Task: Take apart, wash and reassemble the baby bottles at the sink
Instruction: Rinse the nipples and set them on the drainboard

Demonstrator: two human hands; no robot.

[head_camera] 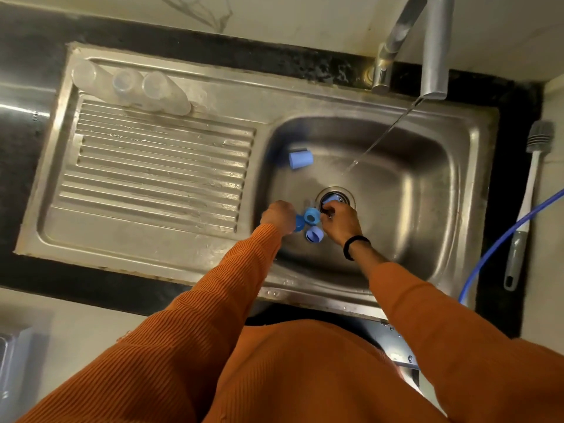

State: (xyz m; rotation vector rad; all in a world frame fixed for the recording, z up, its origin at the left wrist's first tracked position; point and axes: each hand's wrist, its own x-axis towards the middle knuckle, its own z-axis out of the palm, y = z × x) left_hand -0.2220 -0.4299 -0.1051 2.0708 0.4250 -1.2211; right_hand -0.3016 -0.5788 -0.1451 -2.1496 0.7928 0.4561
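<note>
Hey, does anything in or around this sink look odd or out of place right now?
Yes. A blue bottle part sits in the drain opening beside the right hand, where it could block the outflow. The tap is running, its stream landing on bare basin away from both hands.

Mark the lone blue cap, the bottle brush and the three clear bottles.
blue cap (300,159), head view, on its side wall.
bottle brush (540,135), head view, on the grey bristle head.
clear bottles (166,93), head view, on the body of the rightmost one.
</note>
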